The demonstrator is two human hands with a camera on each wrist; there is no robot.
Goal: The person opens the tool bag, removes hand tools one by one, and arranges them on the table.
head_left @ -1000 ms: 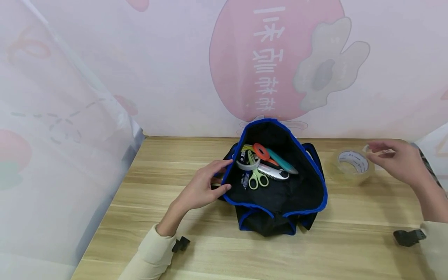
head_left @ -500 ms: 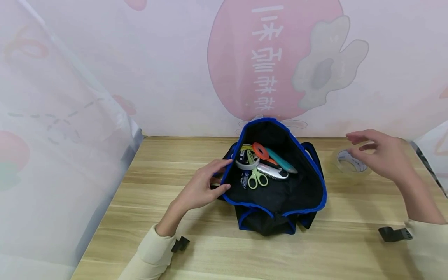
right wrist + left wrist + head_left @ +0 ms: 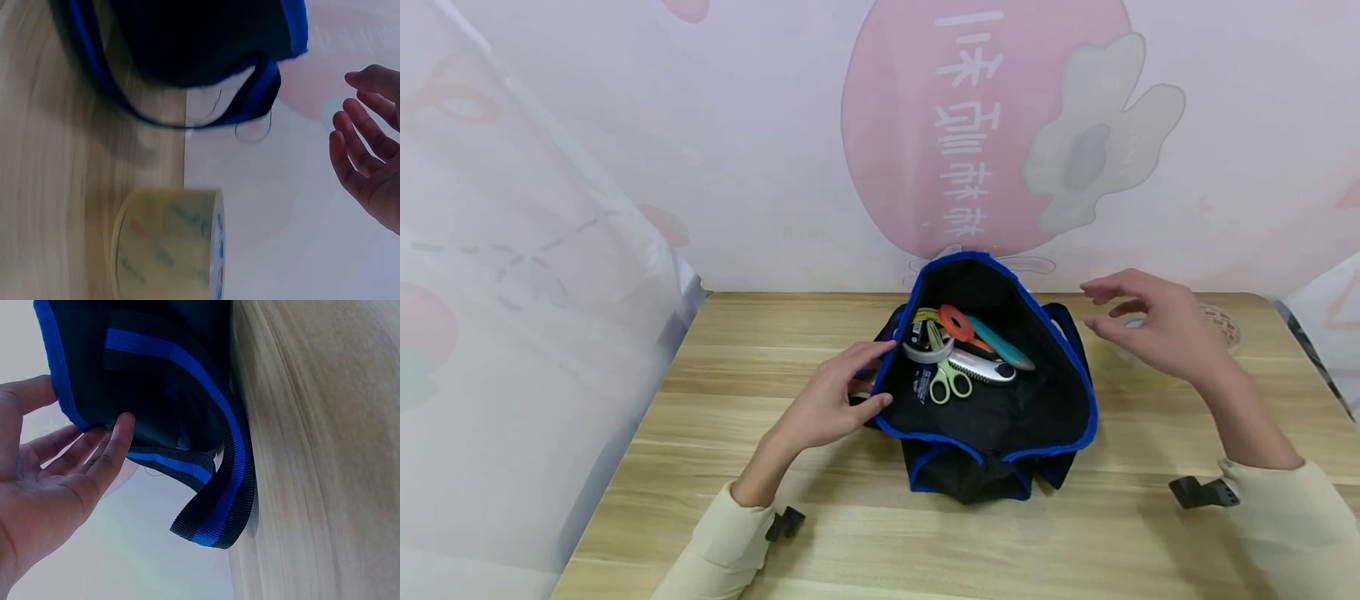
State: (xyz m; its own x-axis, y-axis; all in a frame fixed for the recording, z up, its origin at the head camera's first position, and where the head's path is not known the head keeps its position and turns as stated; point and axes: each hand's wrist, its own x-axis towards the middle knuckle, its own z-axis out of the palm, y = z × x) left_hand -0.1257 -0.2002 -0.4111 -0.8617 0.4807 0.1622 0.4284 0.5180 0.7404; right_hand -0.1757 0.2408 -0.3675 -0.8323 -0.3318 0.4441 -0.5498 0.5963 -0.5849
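A black bag with blue trim (image 3: pixel 992 417) stands with its mouth spread on the table. My left hand (image 3: pixel 831 396) holds its left rim, thumb on the blue edge and other fingers at the outer side. Inside lie green-handled scissors (image 3: pixel 950 383), a white-and-grey cutter (image 3: pixel 981 367), a teal tool (image 3: pixel 1000 342), an orange ring-ended thing (image 3: pixel 957 323) and a grey-white ring (image 3: pixel 928 353). My right hand (image 3: pixel 1165 329) hovers right of the bag, holding nothing, fingers loosely curved. A clear tape roll (image 3: pixel 165 244) stands below it, mostly hidden by the hand in the head view.
Behind the right hand sits a round thing with a brown pattern (image 3: pixel 1222 325), partly hidden. A bag strap (image 3: pixel 234 450) loops down beside the left hand. Printed cloth (image 3: pixel 760 167) hangs at the table's back edge. The wood table (image 3: pixel 700 467) stretches in front of the bag.
My right hand has moved left, from the right of the clear tape roll to over it, toward the bag. Its fingertips have spread apart. The left hand and bag have stayed put.
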